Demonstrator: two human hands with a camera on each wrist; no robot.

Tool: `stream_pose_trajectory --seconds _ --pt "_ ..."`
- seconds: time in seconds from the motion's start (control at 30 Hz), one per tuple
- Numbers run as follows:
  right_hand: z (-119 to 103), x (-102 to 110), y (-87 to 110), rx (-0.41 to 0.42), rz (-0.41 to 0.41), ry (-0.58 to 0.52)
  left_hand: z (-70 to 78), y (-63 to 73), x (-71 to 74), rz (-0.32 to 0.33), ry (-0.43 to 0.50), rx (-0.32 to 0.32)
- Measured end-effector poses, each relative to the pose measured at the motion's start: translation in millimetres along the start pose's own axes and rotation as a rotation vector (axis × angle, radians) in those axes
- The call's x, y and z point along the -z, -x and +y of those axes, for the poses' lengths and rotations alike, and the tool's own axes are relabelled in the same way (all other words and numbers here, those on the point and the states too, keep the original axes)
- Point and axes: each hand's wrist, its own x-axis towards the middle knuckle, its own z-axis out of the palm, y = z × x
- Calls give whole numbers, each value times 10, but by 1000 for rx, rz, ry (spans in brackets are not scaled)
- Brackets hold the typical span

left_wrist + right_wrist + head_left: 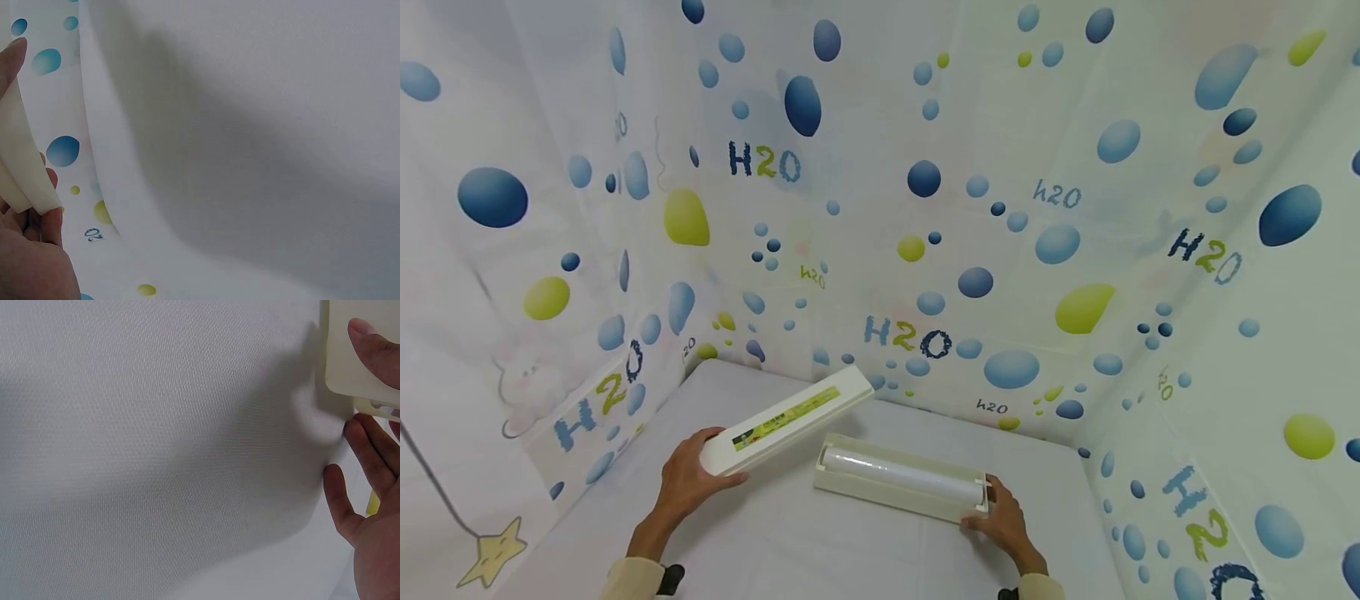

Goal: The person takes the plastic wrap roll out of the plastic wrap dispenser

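My left hand (685,477) grips the left end of a long cream lid (842,392) with a yellow-green label. Tilted, its far end higher to the right, the lid casts a shadow on the table. In the left wrist view, thumb and fingers lie on either side of the lid (28,147). To its right stands a cream cling film dispenser box (887,498), its top uncovered. A shiny roll of clear-white film (902,473) lies lengthwise inside. My right hand (1006,523) holds the box's right end. The right wrist view shows the thumb against the box (350,369).
A white cloth-covered table (760,546) lies under everything. Curtains (865,208) printed with blue and green drops and H2O lettering rise behind it and on both sides.
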Motion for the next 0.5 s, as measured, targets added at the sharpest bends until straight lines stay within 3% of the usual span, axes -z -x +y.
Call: stream_pose_trajectory --seconds 0.23,0.5 --pt "100 -28 -47 -3 4 -6 -44 22 28 -4 -14 17" --pt "61 -21 -11 25 18 9 -64 57 69 -4 -26 43"
